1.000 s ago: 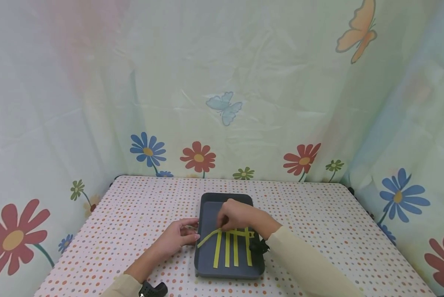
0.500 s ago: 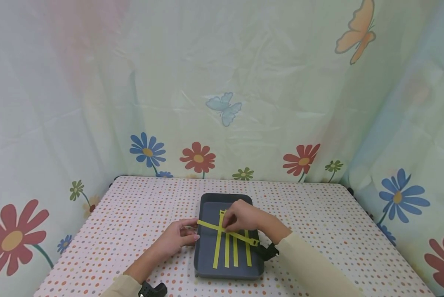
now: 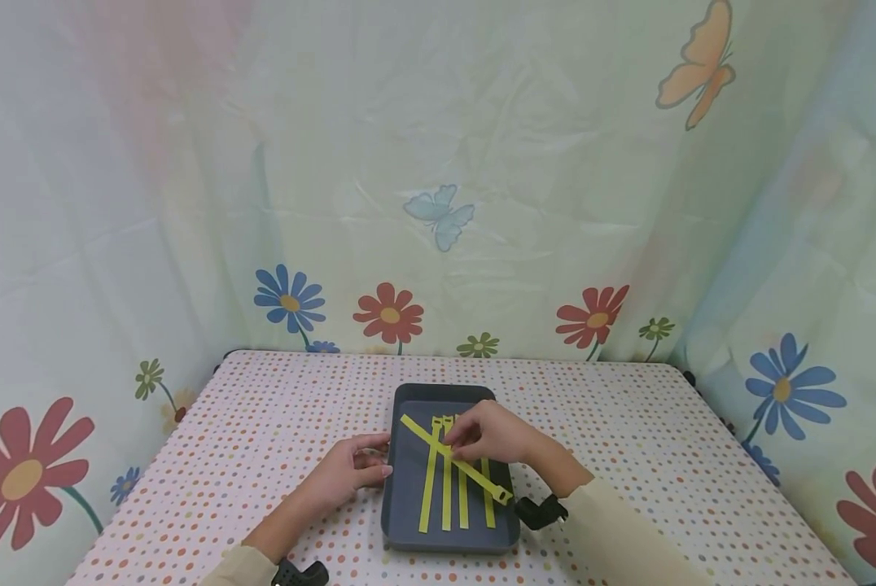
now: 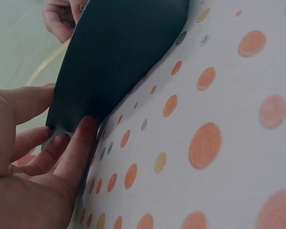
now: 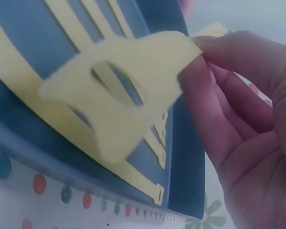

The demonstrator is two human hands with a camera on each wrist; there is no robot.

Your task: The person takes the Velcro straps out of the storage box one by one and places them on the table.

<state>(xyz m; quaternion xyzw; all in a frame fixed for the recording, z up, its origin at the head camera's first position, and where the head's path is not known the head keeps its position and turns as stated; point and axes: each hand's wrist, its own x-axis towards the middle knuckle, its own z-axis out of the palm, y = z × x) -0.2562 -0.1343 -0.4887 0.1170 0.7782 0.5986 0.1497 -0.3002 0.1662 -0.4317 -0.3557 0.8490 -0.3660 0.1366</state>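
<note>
In the head view, my right hand (image 3: 492,431) pinches a yellow hook-and-loop cable tie (image 3: 475,475) between thumb and fingers above a dark grey tray (image 3: 407,521). The tie slants across the tray, its slotted head toward the near right. Up close in the right wrist view, that slotted head (image 5: 155,55) looms large in front of the fingers. Several like yellow ties (image 3: 427,496) lie lengthwise in the tray, side by side, heads at the far end. My left hand (image 3: 344,474) rests beside the tray's left side; in the left wrist view its fingertips touch the outer wall (image 4: 109,52).
The tray stands on a table with a dotted cover (image 3: 299,407). Behind the table hangs a curtain (image 3: 526,268) printed with flowers and butterflies. Black wrist devices sit on both wrists, the right one (image 3: 540,513) close to the tray's right rim.
The held tie has turned: its plain end swung away from me and its slotted head came nearer. My right hand shifted slightly right. My left hand stayed at the tray wall.
</note>
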